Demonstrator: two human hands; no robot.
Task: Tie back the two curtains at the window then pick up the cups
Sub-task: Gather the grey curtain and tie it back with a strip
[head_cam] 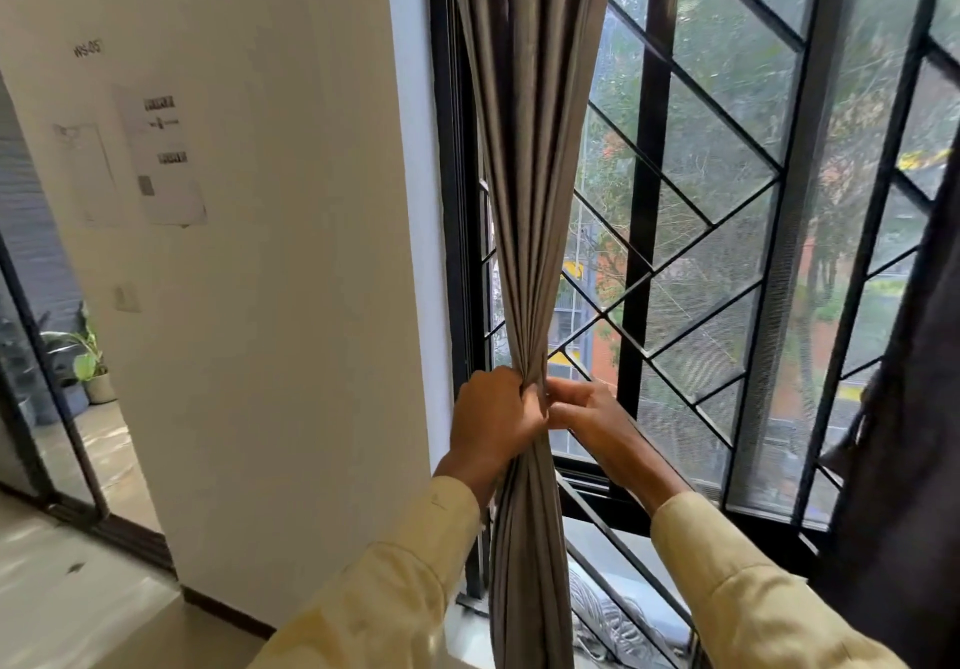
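A grey-brown curtain (530, 148) hangs at the left side of the window, gathered into a narrow bunch at waist height. My left hand (493, 416) grips the bunch from the left, fingers curled round the folds. My right hand (584, 411) meets it from the right and pinches the fabric at the same spot. Below my hands the curtain falls loose to the sill. A second, darker curtain (904, 460) hangs at the right edge of the view. No tie-back and no cups can be seen.
The window (727, 200) has black bars in a diamond pattern and a mesh screen. A cream wall (285, 252) with taped papers stands to the left. A doorway at far left shows potted plants (91, 361). A grey patterned cloth (613, 621) lies below the sill.
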